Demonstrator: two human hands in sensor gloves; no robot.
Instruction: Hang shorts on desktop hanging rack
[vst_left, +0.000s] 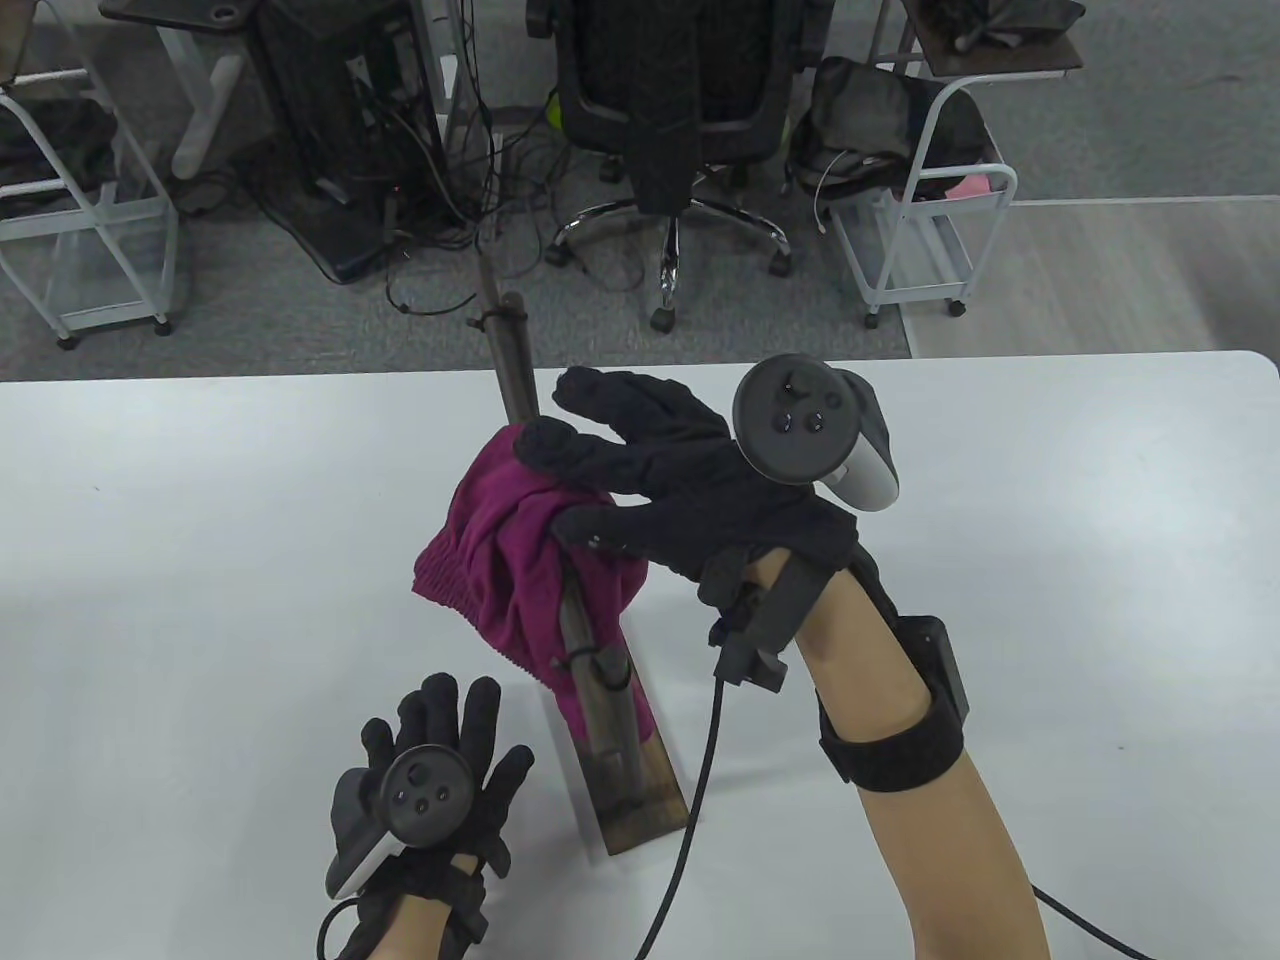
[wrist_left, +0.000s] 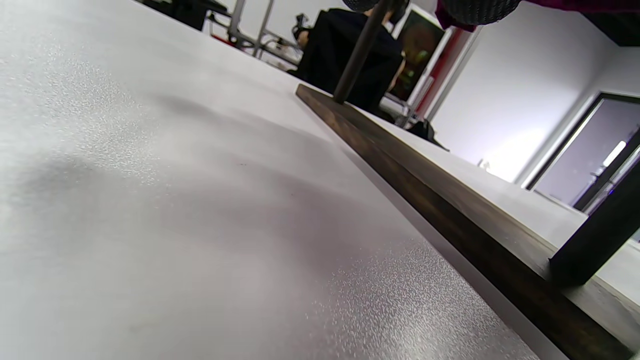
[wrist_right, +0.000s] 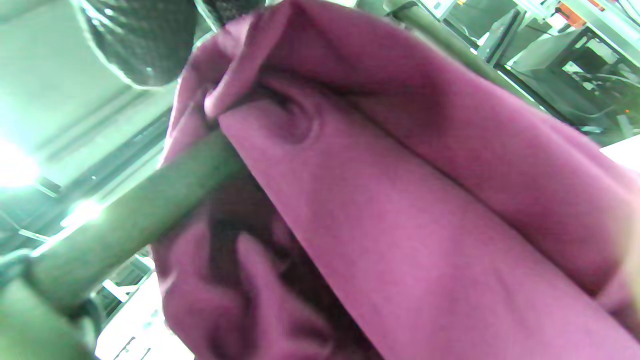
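Magenta shorts (vst_left: 500, 560) hang draped over the top bar (vst_left: 580, 625) of a dark wooden rack, whose base (vst_left: 650, 800) stands on the white table (vst_left: 200, 550). My right hand (vst_left: 560, 485) is above the bar with fingers spread, its thumb and forefinger touching the top of the shorts. In the right wrist view the shorts (wrist_right: 400, 200) fold over the bar (wrist_right: 140, 215), with a fingertip (wrist_right: 140, 40) just above. My left hand (vst_left: 440, 730) lies flat on the table with fingers spread, left of the base. The left wrist view shows the base (wrist_left: 450, 200) and a post (wrist_left: 357, 55).
The rack's far post (vst_left: 515, 350) stands near the table's back edge. A cable (vst_left: 690, 800) runs from my right wrist down past the base. Behind the table are an office chair (vst_left: 690, 100), white carts (vst_left: 920, 220) and floor cables.
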